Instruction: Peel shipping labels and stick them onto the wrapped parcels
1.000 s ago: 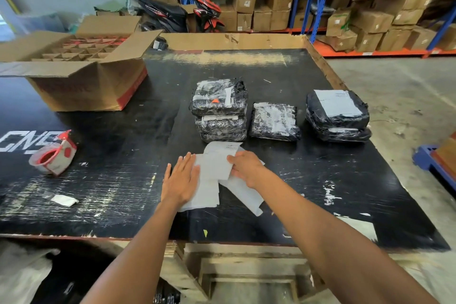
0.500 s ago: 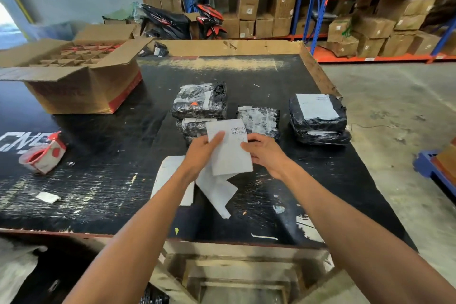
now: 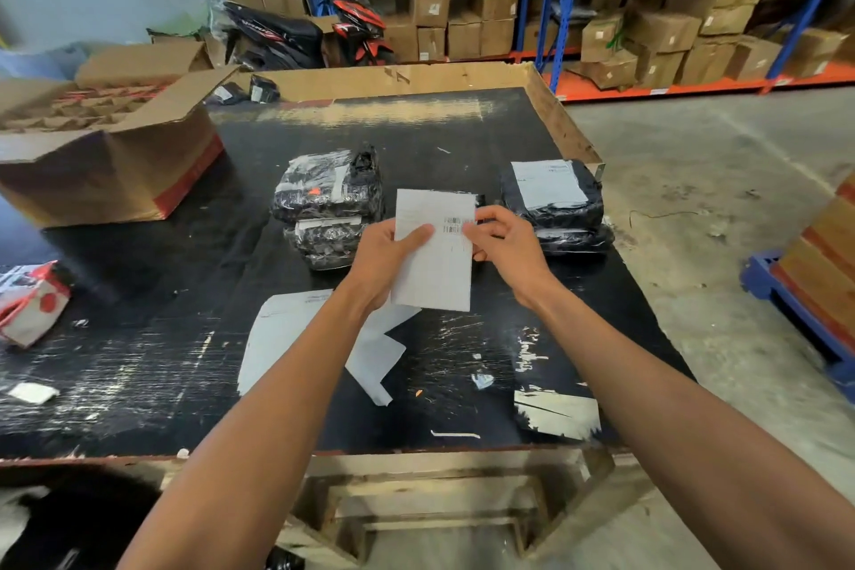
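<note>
**Label sheet held up in both hands above the black table**

Both hands held one shipping label above the table. The label was a flat white rectangle, upright and slightly tilted, with a small barcode printed near its upper right edge. The left hand was clamped on its left edge, thumb pressed across the front and fingers hidden behind the sheet. The right hand pinched the right edge beside the barcode, fingertips closed together on the paper.

Below the hands, more loose labels lay flat on the table, thin white sheets overlapping at odd angles, one with a notched corner.

The table top was black, scuffed and scratched with pale scrapes, and edged with raw wood at the near side.

Behind the held label stood a stack of wrapped parcels, lumpy bundles in crinkled, glossy black-and-clear film. To the right sat a second stack of labelled parcels, smoother black plastic, the top one bearing a white rectangular label.

At the left an open cardboard box of corrugated brown board showed a grid of dividers inside. A red-and-white tape dispenser lay near the table's left edge.
</note>
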Demonstrator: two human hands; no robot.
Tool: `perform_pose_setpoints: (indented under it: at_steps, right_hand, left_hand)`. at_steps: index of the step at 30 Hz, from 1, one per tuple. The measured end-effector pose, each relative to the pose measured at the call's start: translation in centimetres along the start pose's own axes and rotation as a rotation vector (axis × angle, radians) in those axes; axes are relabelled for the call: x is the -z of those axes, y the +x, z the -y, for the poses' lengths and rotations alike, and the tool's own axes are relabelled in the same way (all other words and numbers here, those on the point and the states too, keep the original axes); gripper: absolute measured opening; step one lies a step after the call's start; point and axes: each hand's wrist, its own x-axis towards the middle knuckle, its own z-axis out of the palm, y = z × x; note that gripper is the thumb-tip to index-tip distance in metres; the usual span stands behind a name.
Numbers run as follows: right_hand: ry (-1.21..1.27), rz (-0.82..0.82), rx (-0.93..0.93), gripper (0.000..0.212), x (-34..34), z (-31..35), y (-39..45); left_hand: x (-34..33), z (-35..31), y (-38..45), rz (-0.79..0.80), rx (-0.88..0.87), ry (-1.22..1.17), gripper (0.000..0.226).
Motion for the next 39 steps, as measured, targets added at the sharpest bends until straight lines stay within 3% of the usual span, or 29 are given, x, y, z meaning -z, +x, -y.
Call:
perform_pose_setpoints:
  at_steps: [4,9,13,16,18,20,23,25,29,32,39]
  right_hand:
    - [-0.008,-0.03,0.027,0.016,0.4,0.1,0.4]
    - [-0.08,-0.255,-0.015,0.006,1.0,-0.3,0.7]
    - [-0.172,-0.007,-0.163,0.013,1.9,-0.9,0.9]
    - [-0.17,0.073,-0.111,0.021,1.9,-0.1,0.7]
    - [-0.273,0.113,-0.053,0.014,1.9,0.4,0.7]
    - [-0.335,0.116,-0.028,0.009,1.8,0.3,0.7]
    - [-0.202,-0.073,-0.051,0.003,1.4,0.3,0.7]
    - [-0.069,-0.161,-0.106,0.002,0.9,0.4,0.5]
    - [0.092,0.02,-0.203,0.008,0.0,0.4,-0.5]
    - [0.051,0.194,-0.214,0.009,0.4,0.1,-1.2]
    - [0.07,0.045,-0.093,0.022,1.3,1.2,-0.4]
  left_hand:
    - [-0.3,-0.4,0.1,0.108,-0.007,0.225,0.021]
    - [0.8,-1.4,0.8,0.105,0.056,0.26,0.021]
    - [1.9,-2.1,1.5,-0.073,-0.011,0.269,0.018]
    - [2.3,-3.4,1.5,0.098,-0.037,0.483,0.009]
    - [2.1,-4.1,1.4,0.202,-0.027,0.573,0.01]
    - [1.9,-4.3,1.5,0.146,-0.075,0.531,0.022]
    - [1.4,-3.9,1.5,-0.076,-0.029,0.105,0.04]
    - [0.5,-3.4,1.1,-0.067,0.049,-0.101,0.041]
    - [-1.4,-1.9,0.8,-0.117,0.097,-0.345,0.034]
    - [-1.3,-1.9,0.7,-0.17,0.129,-0.229,0.032]
    - [-0.7,-2.6,0.4,-0.03,0.089,0.078,0.014]
